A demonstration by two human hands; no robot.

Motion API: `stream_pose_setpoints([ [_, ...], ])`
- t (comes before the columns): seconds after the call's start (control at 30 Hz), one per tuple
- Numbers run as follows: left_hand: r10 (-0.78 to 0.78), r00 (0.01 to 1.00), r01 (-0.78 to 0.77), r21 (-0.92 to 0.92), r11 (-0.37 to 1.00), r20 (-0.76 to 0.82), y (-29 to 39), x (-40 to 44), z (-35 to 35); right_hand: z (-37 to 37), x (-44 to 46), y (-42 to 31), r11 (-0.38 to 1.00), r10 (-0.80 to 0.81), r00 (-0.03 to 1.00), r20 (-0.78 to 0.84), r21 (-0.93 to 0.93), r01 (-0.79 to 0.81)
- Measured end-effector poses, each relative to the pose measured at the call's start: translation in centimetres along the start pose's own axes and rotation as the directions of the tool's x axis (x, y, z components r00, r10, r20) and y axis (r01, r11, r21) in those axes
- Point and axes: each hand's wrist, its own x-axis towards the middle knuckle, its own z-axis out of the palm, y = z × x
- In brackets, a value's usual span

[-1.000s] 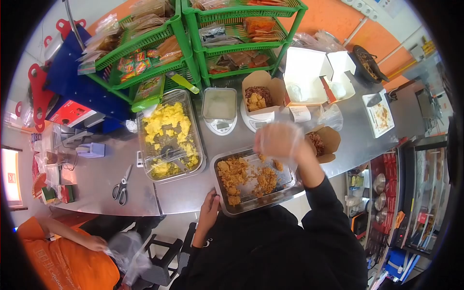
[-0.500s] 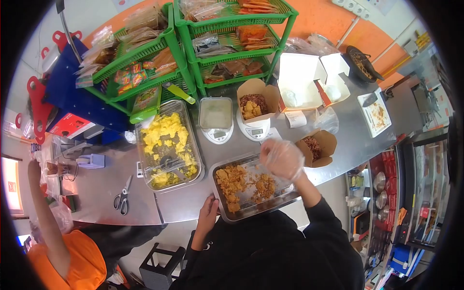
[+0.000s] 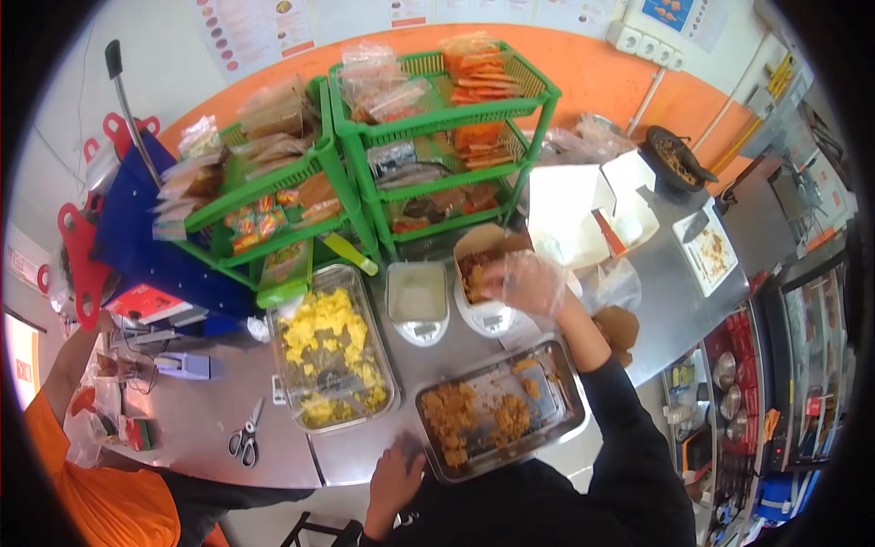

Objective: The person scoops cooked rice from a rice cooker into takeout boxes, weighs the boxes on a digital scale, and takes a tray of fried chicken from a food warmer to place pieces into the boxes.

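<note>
My right hand (image 3: pixel 529 283), in a clear plastic glove, reaches over an open kraft food box (image 3: pixel 474 242) with reddish rice and brown crumbly food. Its fingers are at the box's opening, blurred, so whether they hold food is unclear. The box stands on a white kitchen scale (image 3: pixel 492 321). Closer to me lies a metal tray (image 3: pixel 556 428) with clumps of brown shredded food (image 3: pixel 451 410). My bare left hand (image 3: pixel 394 479) is closed at the tray's left edge, its fingertips partly blurred.
Left of the tray is a glass dish (image 3: pixel 387 401) of scrambled egg, and a second scale (image 3: pixel 421 330) bears a clear container. Behind stand green racks (image 3: pixel 437 187) of packets. Another kraft box (image 3: pixel 620 330) is partly behind my right arm. Scissors (image 3: pixel 246 438) lie left, near a person in orange (image 3: pixel 118 501).
My right hand has moved from above the tray, away from me, to the box on the scale. The view has tilted up, showing more wall. My left hand stays at the tray's edge.
</note>
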Motion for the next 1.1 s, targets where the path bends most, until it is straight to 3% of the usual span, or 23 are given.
stream_pose_setpoints([
  [0.07, -0.016, 1.0, 0.016, 0.104, 0.994, -0.001, 3.4, -0.4, -3.1, -0.7, 0.0, 0.7, 0.999, 0.047, 0.998, 0.03, 0.004, -0.047],
  [0.13, 0.09, 0.996, -0.091, -0.062, 0.994, -0.019, 5.8, 1.6, -5.4, -1.8, -0.1, 1.2, 0.991, 0.128, 0.992, 0.005, 0.047, -0.128],
  [0.17, 0.137, 0.99, -0.14, -0.147, 0.979, -0.031, 6.9, 3.1, -6.3, -2.7, 0.2, 0.5, 0.954, 0.296, 0.953, -0.057, -0.034, -0.299],
  [0.23, 0.087, 0.996, -0.094, -0.288, 0.953, -0.038, 9.4, 6.7, -6.8, -4.0, 0.4, -1.0, 0.774, 0.581, 0.787, -0.209, -0.158, -0.613],
  [0.27, 0.099, 0.993, -0.117, -0.337, 0.934, -0.07, 10.9, 8.8, -6.9, -2.9, -0.1, 0.5, 0.748, 0.587, 0.771, -0.245, -0.199, -0.633],
  [0.37, 0.135, 0.967, -0.17, -0.153, 0.973, -0.218, 15.8, 15.0, -6.8, -0.9, -0.3, 2.3, 0.737, 0.58, 0.812, -0.064, -0.384, -0.556],
  [0.47, 0.179, 0.92, -0.185, 0.016, 0.983, -0.349, 18.5, 20.6, -4.7, 2.4, -1.3, 5.9, 0.788, 0.419, 0.908, 0.028, -0.507, -0.348],
  [0.57, 0.198, 0.951, -0.162, 0.162, 0.973, -0.239, 18.5, 24.2, -3.0, 3.5, -0.9, 6.6, 0.859, 0.417, 0.891, 0.18, -0.398, -0.322],
  [0.67, 0.222, 0.938, -0.171, 0.205, 0.964, -0.264, 18.4, 25.2, -2.5, 3.9, -0.8, 5.5, 0.844, 0.519, 0.837, 0.175, -0.261, -0.468],
  [0.77, 0.267, 0.927, -0.219, 0.198, 0.956, -0.263, 18.1, 25.3, -2.9, 6.4, -2.0, 7.3, 0.878, 0.211, 0.974, 0.087, -0.456, -0.149],
  [0.87, 0.27, 0.923, -0.22, 0.2, 0.955, -0.275, 18.3, 25.2, -2.7, 6.3, -1.9, 6.9, 0.904, 0.243, 0.966, 0.092, -0.383, -0.191],
  [0.97, 0.269, 0.92, -0.23, 0.163, 0.959, -0.285, 19.2, 24.0, -3.3, 2.7, -1.5, 2.6, 0.768, 0.639, 0.767, -0.055, -0.01, -0.64],
  [1.1, 0.366, 0.872, -0.36, 0.079, 0.93, -0.325, 22.7, 20.4, -5.4, -2.0, -3.5, 1.4, 0.715, 0.689, 0.724, -0.037, -0.13, -0.687],
])
